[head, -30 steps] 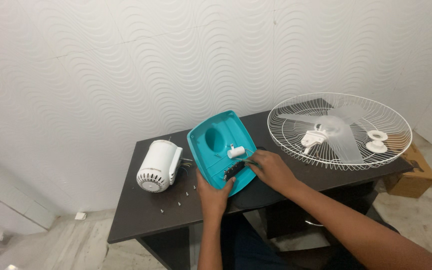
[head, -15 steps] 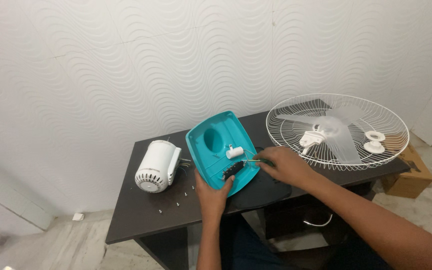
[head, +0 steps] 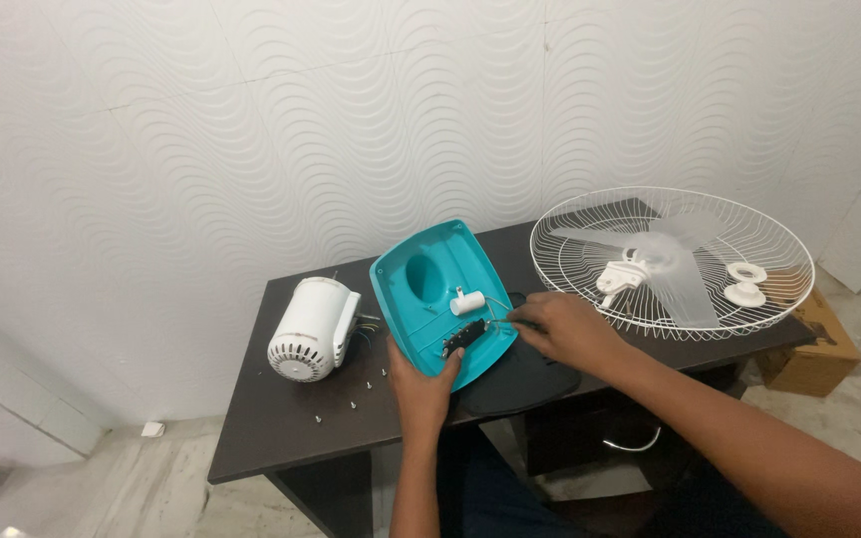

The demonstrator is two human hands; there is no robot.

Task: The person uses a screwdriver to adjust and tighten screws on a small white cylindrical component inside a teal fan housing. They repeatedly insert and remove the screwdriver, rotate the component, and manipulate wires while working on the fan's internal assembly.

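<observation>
A teal plastic fan base cover [head: 429, 289] stands tilted on the dark table [head: 281, 423], its hollow inside facing me. My left hand [head: 423, 384] grips its near lower edge. My right hand [head: 560, 329] pinches thin wires [head: 498, 311] beside a small white cylindrical part [head: 466, 302] and a black switch block [head: 460, 342] inside the cover.
A white fan motor [head: 313, 328] lies left of the cover, with several small screws [head: 356, 394] in front of it. A white wire fan guard [head: 672, 261] holding translucent blades and white caps sits on the right. A black oval plate [head: 525, 384] lies under the cover. A cardboard box [head: 814, 349] stands on the floor.
My right hand has shifted slightly from the cover's lower right edge to the wires near the white part. The left hand has kept its hold on the cover.
</observation>
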